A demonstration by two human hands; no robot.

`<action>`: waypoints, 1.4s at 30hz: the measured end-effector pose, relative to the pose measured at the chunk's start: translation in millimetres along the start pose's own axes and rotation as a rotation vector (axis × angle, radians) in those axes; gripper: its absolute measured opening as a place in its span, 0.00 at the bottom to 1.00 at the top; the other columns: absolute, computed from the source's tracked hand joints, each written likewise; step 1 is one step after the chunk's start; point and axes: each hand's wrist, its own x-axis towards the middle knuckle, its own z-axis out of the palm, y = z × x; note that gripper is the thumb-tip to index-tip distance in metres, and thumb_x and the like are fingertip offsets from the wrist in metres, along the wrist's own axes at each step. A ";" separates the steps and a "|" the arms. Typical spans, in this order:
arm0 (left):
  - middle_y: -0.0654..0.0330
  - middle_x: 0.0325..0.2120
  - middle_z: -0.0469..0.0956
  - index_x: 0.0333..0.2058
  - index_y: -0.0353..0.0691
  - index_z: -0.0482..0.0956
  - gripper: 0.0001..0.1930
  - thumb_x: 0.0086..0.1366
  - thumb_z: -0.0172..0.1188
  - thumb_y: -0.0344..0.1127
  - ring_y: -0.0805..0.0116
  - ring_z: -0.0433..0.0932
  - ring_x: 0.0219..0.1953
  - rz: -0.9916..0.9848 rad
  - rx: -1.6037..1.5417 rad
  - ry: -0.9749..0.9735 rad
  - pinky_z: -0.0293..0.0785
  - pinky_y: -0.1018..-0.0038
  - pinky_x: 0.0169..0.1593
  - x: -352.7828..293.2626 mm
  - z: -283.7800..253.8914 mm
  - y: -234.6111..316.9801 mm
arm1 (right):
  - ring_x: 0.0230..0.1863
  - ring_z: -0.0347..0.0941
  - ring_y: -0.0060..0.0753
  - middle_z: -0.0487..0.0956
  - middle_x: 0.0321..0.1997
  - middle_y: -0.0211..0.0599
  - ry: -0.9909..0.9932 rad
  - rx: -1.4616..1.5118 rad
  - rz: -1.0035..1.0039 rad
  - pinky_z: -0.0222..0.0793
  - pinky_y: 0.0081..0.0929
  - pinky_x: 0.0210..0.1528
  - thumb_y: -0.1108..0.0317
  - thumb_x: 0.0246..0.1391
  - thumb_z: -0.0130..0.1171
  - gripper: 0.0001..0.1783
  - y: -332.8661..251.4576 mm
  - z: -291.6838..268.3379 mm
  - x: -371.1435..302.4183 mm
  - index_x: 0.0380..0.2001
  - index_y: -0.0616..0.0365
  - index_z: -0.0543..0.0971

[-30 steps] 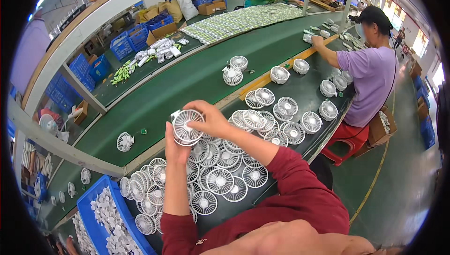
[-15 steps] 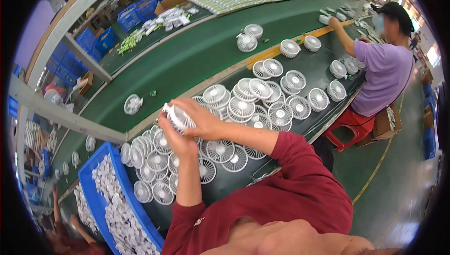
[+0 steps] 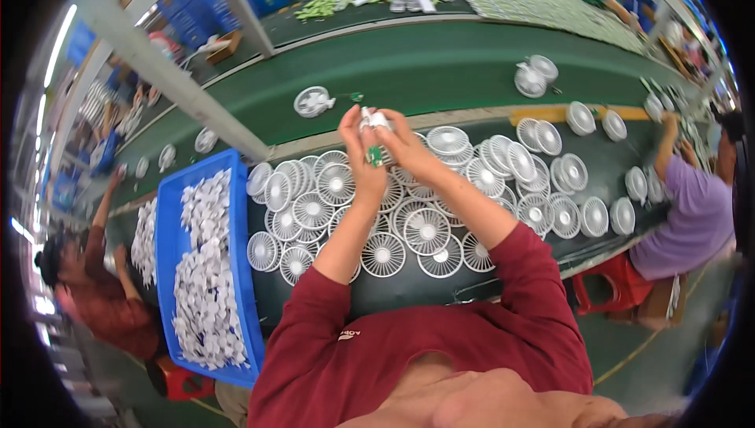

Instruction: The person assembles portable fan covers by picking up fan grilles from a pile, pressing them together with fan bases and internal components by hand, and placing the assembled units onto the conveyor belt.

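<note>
In front of me, above the pile of white fan grilles (image 3: 426, 231), my left hand (image 3: 363, 149) and my right hand (image 3: 403, 145) come together. Between their fingers is a small white fan part (image 3: 376, 119), mostly covered by the hands. A small green circuit board (image 3: 375, 156) shows below it, between the palms. Just beyond my hands, a white fan head (image 3: 313, 102) lies on the green conveyor belt (image 3: 440, 62), beside another little green board (image 3: 357, 97).
A blue bin (image 3: 245, 267) of small white parts (image 3: 208, 302) stands at left. Two fan heads (image 3: 532, 80) sit on the belt. A person in purple (image 3: 684, 212) works at right, another in dark red (image 3: 114, 290) at left. A grey post (image 3: 181, 82) rises beyond the bin.
My view has swung left. The fan held in both hands earlier now shows less; a white part and a green board are visible between my hands, which are more upright.
</note>
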 end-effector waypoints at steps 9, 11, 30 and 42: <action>0.45 0.56 0.66 0.59 0.34 0.60 0.28 0.65 0.55 0.41 0.56 0.65 0.59 -0.312 0.318 -0.113 0.59 0.67 0.61 63.0 -30.9 -70.3 | 0.56 0.70 0.51 0.72 0.54 0.60 0.269 -0.674 -0.222 0.64 0.37 0.58 0.46 0.40 0.69 0.50 22.9 -105.4 84.8 0.60 0.64 0.61; 0.41 0.54 0.67 0.56 0.32 0.64 0.28 0.60 0.57 0.39 0.47 0.66 0.57 -0.036 0.601 -0.128 0.60 0.61 0.61 88.7 -50.0 -92.8 | 0.59 0.66 0.50 0.69 0.57 0.60 0.365 -0.848 -0.136 0.62 0.39 0.60 0.47 0.42 0.68 0.48 28.1 -151.3 80.2 0.61 0.63 0.61; 0.46 0.41 0.75 0.44 0.32 0.69 0.14 0.59 0.55 0.29 0.55 0.79 0.42 -0.646 0.631 -0.114 0.82 0.61 0.39 138.3 -117.3 -128.3 | 0.59 0.65 0.50 0.71 0.57 0.49 0.308 -0.980 0.056 0.59 0.38 0.61 0.63 0.40 0.69 0.38 -11.1 -178.1 -119.3 0.58 0.55 0.68; 0.57 0.46 0.71 0.52 0.37 0.65 0.17 0.67 0.49 0.38 0.62 0.74 0.47 -0.910 -0.649 -0.292 0.76 0.63 0.47 -7.2 -18.6 -14.3 | 0.61 0.59 0.53 0.65 0.61 0.46 0.244 -1.020 -0.569 0.57 0.45 0.62 0.54 0.36 0.71 0.45 -15.7 -41.4 -45.6 0.59 0.55 0.66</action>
